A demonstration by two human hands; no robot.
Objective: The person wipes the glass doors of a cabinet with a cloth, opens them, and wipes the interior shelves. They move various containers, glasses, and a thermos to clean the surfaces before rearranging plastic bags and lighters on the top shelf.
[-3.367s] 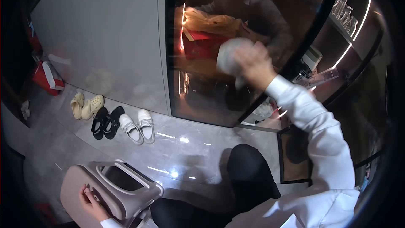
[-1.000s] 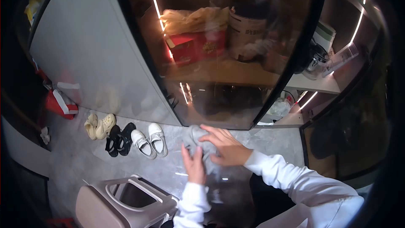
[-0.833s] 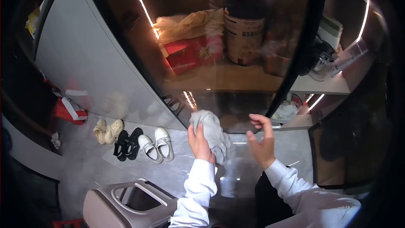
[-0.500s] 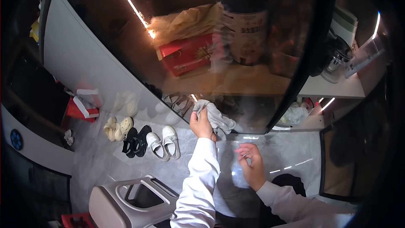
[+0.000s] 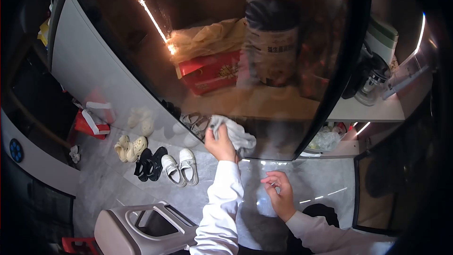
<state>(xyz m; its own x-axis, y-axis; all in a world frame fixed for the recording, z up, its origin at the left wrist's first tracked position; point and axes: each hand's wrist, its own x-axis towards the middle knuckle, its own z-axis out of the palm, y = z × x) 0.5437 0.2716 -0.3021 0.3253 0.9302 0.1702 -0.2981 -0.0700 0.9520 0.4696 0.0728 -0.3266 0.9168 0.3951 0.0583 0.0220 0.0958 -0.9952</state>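
My left hand (image 5: 221, 146) is closed on a grey cloth (image 5: 238, 134), with fingers and thumb gripping its left part. The crumpled cloth lies against the lower part of a dark glass door (image 5: 278, 137), near its lower left edge. Lower and to the right, my right hand (image 5: 279, 197) hangs in the air over the floor. Its fingers are loosely bent and apart, and it holds nothing.
Behind the glass are a red box (image 5: 212, 73) and a dark-lidded canister (image 5: 276, 52). Cream clogs (image 5: 131, 148), black shoes (image 5: 151, 163) and white shoes (image 5: 181, 167) stand on the tiled floor to the left. A beige plastic stool (image 5: 122, 226) is at lower left.
My left hand and the cloth have shifted slightly left along the glass. My right hand keeps its loose curl. The view has tilted a little, so the scene sits lower.
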